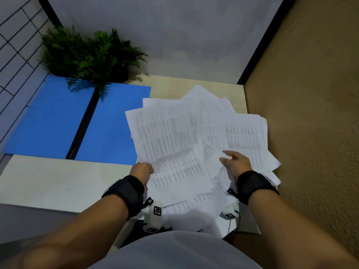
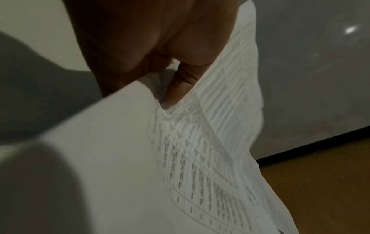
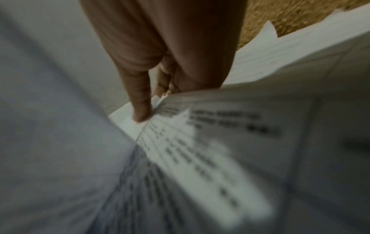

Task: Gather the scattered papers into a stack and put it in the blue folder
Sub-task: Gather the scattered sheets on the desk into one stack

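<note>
Several white printed papers [image 1: 174, 136] form a loose, fanned pile held above the right half of the table. My left hand [image 1: 142, 169] grips the pile's left near edge; in the left wrist view its fingers [image 2: 180, 82] curl under the sheets [image 2: 210, 142]. My right hand [image 1: 234, 162] holds the pile's right side, thumb on top, and in the right wrist view a finger [image 3: 142, 102] presses on the sheets [image 3: 220, 142]. The blue folder [image 1: 58, 117] lies open and flat on the left of the table, with a black spine down its middle.
A green fern plant [image 1: 89, 53] stands at the back left, overhanging the folder. The light table [image 1: 48, 181] ends at a front edge near my body. A grey partition runs behind, a tan textured wall [image 1: 310, 94] rises at the right, and a wire grid stands at the far left.
</note>
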A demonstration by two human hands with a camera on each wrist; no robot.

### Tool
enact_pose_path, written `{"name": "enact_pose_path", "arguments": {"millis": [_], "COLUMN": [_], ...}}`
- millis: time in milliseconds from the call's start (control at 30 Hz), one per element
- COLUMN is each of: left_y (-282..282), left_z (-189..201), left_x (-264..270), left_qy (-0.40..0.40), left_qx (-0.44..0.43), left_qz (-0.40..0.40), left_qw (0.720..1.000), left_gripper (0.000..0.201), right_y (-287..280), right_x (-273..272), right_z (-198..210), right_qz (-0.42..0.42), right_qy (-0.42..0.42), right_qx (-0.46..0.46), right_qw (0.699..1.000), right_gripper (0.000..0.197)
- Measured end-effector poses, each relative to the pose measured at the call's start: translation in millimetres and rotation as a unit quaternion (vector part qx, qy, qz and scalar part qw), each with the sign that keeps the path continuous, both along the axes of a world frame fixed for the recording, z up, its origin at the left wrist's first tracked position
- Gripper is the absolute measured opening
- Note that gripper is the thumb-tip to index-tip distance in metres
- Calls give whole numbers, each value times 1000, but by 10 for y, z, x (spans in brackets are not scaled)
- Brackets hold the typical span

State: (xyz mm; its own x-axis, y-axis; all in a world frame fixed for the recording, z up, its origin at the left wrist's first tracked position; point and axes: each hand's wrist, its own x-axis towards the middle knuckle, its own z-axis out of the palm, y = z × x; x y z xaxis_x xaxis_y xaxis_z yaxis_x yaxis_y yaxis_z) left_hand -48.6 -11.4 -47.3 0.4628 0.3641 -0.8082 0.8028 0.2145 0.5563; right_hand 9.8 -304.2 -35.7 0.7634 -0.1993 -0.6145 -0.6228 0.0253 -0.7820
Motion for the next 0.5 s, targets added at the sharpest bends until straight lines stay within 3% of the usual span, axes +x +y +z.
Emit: {"name": "enact_pose_path", "arguments": {"millis": [67,133,367,433,500], "left_y": [-4,-30,-155,-163,-135], "left_z": [-42,-41,-24,-21,-13], "left_x": [15,56,158,187,225], "left_qy": [-1,1,-58,-80,-98], "left_qx": [5,21,35,38,40], "left_qz": [4,-4,6,24,40], "left_qw": [1000,1000,998,996,994], "left_gripper": [63,61,23,29,48], "right_y": [11,2,-129,-150,-199], "right_x": [-23,-32,-190,-236,-268], "right_z": [-41,-34,36,66,63], "right_qz": [-12,-10,137,166,182], "right_qy": [-3,8,91,92,93], "right_qx": [-34,-57,-5,1,-14], "right_qw": [999,998,986,982,979], "right_gripper": [28,23,24,23,46]}}
